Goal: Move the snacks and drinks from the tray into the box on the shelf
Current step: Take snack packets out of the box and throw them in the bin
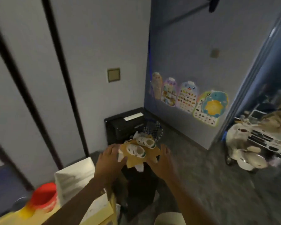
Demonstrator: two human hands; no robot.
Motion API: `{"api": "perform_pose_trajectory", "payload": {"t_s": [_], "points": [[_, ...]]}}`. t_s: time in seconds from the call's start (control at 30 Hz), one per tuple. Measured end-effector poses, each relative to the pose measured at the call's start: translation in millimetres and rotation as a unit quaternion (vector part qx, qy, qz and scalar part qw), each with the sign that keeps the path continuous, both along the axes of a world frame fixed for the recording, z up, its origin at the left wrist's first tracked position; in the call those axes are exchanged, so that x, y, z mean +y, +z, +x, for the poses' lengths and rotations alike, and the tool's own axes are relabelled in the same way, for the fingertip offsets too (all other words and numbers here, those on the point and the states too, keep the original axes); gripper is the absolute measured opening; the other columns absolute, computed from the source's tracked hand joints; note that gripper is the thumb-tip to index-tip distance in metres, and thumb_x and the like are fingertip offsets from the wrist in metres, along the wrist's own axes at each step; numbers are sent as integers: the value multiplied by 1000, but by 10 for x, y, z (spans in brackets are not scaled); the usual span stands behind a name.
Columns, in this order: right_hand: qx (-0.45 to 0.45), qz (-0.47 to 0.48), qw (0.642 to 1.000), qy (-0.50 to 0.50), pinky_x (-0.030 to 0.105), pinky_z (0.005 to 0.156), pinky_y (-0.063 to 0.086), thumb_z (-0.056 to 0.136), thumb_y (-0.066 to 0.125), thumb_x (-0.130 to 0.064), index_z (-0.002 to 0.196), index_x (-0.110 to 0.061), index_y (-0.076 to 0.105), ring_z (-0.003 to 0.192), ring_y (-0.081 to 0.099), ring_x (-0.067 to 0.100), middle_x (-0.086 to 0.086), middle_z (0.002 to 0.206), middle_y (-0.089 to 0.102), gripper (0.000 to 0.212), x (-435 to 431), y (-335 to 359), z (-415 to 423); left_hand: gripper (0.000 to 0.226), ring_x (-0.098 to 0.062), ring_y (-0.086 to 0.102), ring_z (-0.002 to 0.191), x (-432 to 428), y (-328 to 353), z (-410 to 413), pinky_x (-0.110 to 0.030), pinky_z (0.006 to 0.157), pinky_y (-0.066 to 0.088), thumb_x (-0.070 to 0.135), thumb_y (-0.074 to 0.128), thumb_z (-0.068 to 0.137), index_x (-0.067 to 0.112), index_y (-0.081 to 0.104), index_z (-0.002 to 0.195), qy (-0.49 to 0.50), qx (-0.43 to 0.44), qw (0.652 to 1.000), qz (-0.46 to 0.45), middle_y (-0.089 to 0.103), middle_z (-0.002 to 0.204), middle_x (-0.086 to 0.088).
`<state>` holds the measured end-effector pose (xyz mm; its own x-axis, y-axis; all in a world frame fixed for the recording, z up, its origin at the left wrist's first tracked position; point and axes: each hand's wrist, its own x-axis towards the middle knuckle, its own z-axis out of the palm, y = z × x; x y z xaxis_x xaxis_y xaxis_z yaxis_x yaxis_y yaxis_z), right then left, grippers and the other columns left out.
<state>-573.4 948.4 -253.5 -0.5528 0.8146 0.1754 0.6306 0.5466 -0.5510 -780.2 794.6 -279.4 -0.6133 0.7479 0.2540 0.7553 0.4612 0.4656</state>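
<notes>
Both my arms reach forward. My left hand [109, 159] is spread, its fingers relaxed, near the left edge of a brown cardboard sheet [133, 161] that carries a pair of small white shoes [140, 146]. My right hand [165, 159] hovers open at the sheet's right edge and holds nothing. A red-lidded container [44, 196] with a yellow body stands at the lower left beside a white box [75, 176]. The frame is motion-blurred. No tray or shelf is visible.
A black bin [120, 127] stands against the wall behind the shoes, and a dark stand [139, 184] is under the cardboard. Colourful posters [186, 98] hang on the blue wall. A white toy car [256, 143] sits in the doorway at right. Grey floor lies between.
</notes>
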Motion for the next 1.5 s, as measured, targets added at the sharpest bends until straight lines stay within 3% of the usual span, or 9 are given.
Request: {"api": "perform_pose_trajectory", "payload": {"t_s": [0.07, 0.13, 0.4, 0.63, 0.87, 1.13, 1.33, 1.4, 1.5], "points": [[-5, 14, 999, 40, 41, 105, 54, 78, 50, -95, 158, -26, 31, 137, 53, 22, 0, 154, 47, 107, -70, -20, -306, 75, -24, 47, 141, -379, 67, -189, -47, 117, 41, 75, 45, 94, 30, 42, 154, 52, 15, 998, -11, 45, 158, 3], [-20, 15, 996, 84, 44, 105, 52, 76, 40, -99, 158, -22, 30, 136, 53, 27, 5, 154, 46, 113, -227, -49, -612, 77, -29, 51, 138, -800, 52, -372, -48, 113, 44, 76, 40, 94, 25, 45, 152, 97, 32, 995, -18, 49, 155, -1], [-61, -6, 976, 207, 40, 108, 47, 87, 60, -80, 160, -17, 30, 143, 48, 29, 6, 160, 45, 101, -1057, -134, -1617, 80, -29, 51, 136, -2025, -291, -892, -50, 109, 48, 80, 37, 95, 23, 45, 151, 233, -8, 971, -52, 48, 154, -1], [-152, -27, 948, 277, 44, 117, 42, 87, 54, -82, 165, -17, 19, 154, 35, 29, 7, 171, 29, 107, -1279, -575, -2333, 80, -28, 59, 129, -2143, -785, -1285, -48, 97, 57, 83, 37, 94, 27, 42, 151, 265, -73, 960, -60, 51, 152, 0], [-221, -97, 917, 318, 44, 110, 50, 76, 64, -85, 157, -29, 29, 142, 50, 23, -4, 158, 45, 105, -1221, -1302, -2726, 83, -29, 60, 123, -1948, -1440, -1427, -46, 92, 57, 82, 40, 89, 25, 45, 149, 270, -169, 945, -73, 55, 144, -3], [-316, -101, 842, 426, 44, 125, 33, 86, 68, -73, 165, -26, 21, 156, 29, 24, -2, 173, 23, 104, -1088, -2076, -3053, 78, -26, 62, 125, -1618, -2249, -1365, -41, 99, 55, 74, 55, 91, 30, 36, 153, 267, -288, 912, -115, 44, 157, -1], [-353, -44, 778, 518, 46, 124, 32, 80, 79, -66, 160, -21, 32, 154, 29, 30, 5, 169, 31, 104, -918, -2812, -3185, 82, -29, 48, 136, -1448, -2905, -1302, -41, 105, 51, 45, 69, 81, 28, 38, 154, 214, -323, 893, -228, 40, 153, 1], [-374, 31, 738, 562, 51, 123, 32, 83, 80, -58, 155, -19, 39, 152, 31, 36, 10, 165, 35, 92, -936, -2977, -3223, 81, -27, 46, 137, -1469, -3189, -1292, -42, 104, 51, 41, 66, 74, 34, 38, 150, 208, -316, 884, -276, 43, 146, 3], [-424, 136, 687, 574, 58, 123, 24, 97, 71, -27, 149, -18, 47, 153, 24, 48, 17, 163, 32, 59, -1007, -3125, -3263, 79, -32, 45, 140, -1442, -3359, -1296, -45, 108, 50, 39, 60, 80, 34, 30, 153, 195, -328, 868, -318, 43, 150, -6]]}}
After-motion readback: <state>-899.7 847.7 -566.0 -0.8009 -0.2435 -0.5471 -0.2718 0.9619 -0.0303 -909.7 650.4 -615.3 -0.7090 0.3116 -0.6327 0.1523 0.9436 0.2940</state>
